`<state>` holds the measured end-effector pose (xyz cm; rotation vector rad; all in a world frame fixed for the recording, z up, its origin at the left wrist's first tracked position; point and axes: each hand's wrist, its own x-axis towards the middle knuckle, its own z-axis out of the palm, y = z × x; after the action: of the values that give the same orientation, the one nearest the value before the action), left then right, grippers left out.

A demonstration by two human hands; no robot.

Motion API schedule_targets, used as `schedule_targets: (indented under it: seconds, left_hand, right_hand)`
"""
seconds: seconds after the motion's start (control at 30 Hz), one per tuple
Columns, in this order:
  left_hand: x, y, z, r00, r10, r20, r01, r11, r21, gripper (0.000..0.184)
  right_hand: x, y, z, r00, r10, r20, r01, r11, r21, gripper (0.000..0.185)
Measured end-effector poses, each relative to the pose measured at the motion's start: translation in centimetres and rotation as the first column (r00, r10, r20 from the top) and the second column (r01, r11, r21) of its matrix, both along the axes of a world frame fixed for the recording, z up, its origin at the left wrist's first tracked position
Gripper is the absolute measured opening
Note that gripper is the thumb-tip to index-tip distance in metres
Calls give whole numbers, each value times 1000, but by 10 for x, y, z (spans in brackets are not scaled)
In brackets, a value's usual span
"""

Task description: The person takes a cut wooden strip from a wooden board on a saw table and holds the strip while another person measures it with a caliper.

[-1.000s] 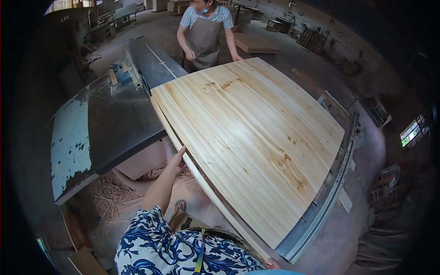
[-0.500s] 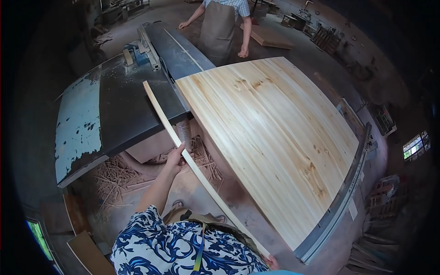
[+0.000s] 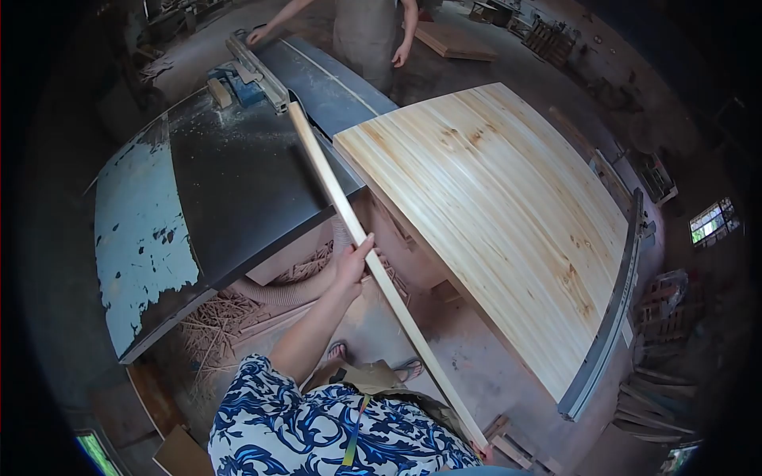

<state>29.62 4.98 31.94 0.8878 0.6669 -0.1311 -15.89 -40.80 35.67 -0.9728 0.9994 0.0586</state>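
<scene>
A long narrow wooden strip [image 3: 394, 305] runs slantwise from the saw table down to my body. My left hand [image 3: 354, 262] is wrapped round it near its middle. At its lower end my right hand [image 3: 486, 453] grips it, only partly in view. The strip's far end is over the dark saw table [image 3: 238, 182], near the metal fence [image 3: 258, 67]. To the right, a wide pale wood panel [image 3: 492, 214] lies on the sliding table, apart from the strip.
A co-worker in an apron [image 3: 365, 40] stands beyond the saw, one hand at the fence. A metal rail [image 3: 611, 317] borders the panel's right side. Below the saw are a ribbed hose [image 3: 290, 293] and scattered wood offcuts [image 3: 214, 329]. Stacked boards [image 3: 456, 40] lie behind.
The strip has come away from the panel's edge, and its far end has swung over the saw table. My left hand moved right with it. The co-worker let go of the panel and reached to the fence.
</scene>
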Motion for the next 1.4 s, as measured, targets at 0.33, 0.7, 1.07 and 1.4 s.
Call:
schedule_targets:
  seconds: [0.33, 0.7, 1.07, 1.4]
  left_hand:
    - [21, -90, 3, 985, -161, 66, 166, 984, -70, 40]
    - [18, -169, -44, 937, -348, -35, 341, 931, -130, 41]
    - [18, -173, -32, 912, -409, 5, 409, 910, -64, 35]
    - [-38, -171, -12, 849, -528, 39, 526, 849, 48, 29]
  right_hand:
    - [-59, 3, 26, 977, -188, -98, 197, 976, 96, 53]
    - [-117, -36, 37, 929, -367, 34, 369, 928, -52, 59]
    - [-103, -13, 51, 907, -417, -61, 412, 907, -83, 58]
    - [-58, -22, 33, 961, -159, -226, 182, 979, 87, 47]
